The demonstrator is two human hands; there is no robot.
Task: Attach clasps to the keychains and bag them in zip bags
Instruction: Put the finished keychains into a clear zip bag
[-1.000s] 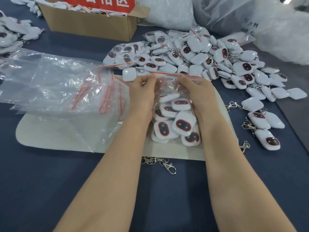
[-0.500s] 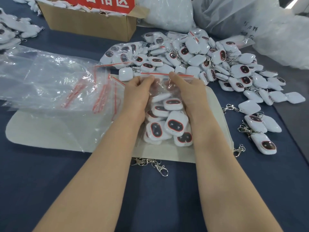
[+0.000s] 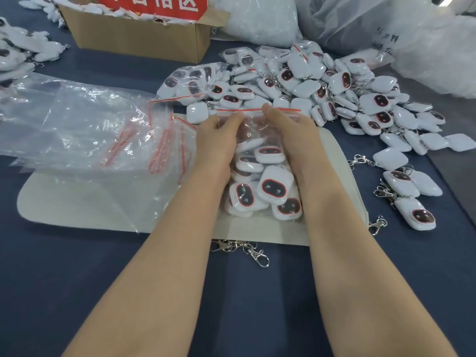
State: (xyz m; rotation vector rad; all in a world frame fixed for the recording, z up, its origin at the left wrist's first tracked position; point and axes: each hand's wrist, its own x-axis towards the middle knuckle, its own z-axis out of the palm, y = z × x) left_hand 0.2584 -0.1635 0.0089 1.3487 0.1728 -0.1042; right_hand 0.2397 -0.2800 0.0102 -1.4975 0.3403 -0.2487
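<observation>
Left hand [image 3: 216,140] and right hand [image 3: 291,135] pinch the zip bag [image 3: 255,127] near its seal, keychains [image 3: 273,188] between both wrists

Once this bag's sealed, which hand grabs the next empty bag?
Left, probably. The left hand sits right beside the empty zip bags; the right hand would have to cross over the filled bag both hands pinch.

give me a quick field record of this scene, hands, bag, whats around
left hand: pinches the top of the filled zip bag near its red seal strip
right hand: pinches the same bag top beside the left hand
filled zip bag: lies on the pale mat, holds several white keychains
loose keychains: pile beyond and right of the bag
empty zip bags: stack on the left
loose clasps: just off the mat's near edge
</observation>
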